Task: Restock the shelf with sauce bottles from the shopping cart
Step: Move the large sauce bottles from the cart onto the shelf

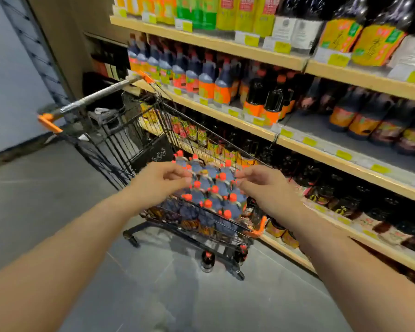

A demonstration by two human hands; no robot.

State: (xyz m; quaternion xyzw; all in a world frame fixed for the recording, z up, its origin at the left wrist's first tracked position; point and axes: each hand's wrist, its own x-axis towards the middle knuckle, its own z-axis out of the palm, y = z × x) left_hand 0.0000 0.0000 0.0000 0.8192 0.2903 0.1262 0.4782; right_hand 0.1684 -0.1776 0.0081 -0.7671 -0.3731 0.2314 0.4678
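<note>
Sauce bottles [215, 195] with orange caps stand tightly packed in the front end of the shopping cart [139, 130], in the centre of the frame. Both hands reach over them. The left hand [161, 179] and the right hand [261, 185] hover on either side of the cluster, fingers loosely bent and spread, gripping nothing. Because of the blur it is not possible to tell whether the fingertips touch a cap.

The shelf [321, 150] runs along the right of the frame. Its middle board has a bare stretch [321, 130] beside dark bottles [359, 121] that stand there.

The main risk from here seems to be the tight packing: pulling one bottle up by its neck may drag or tip its neighbours. Also, the cart stands just beside the shelf, so a lifted bottle could knock the wire wall or the shelf edge and slip down to the floor [58, 188].
</note>
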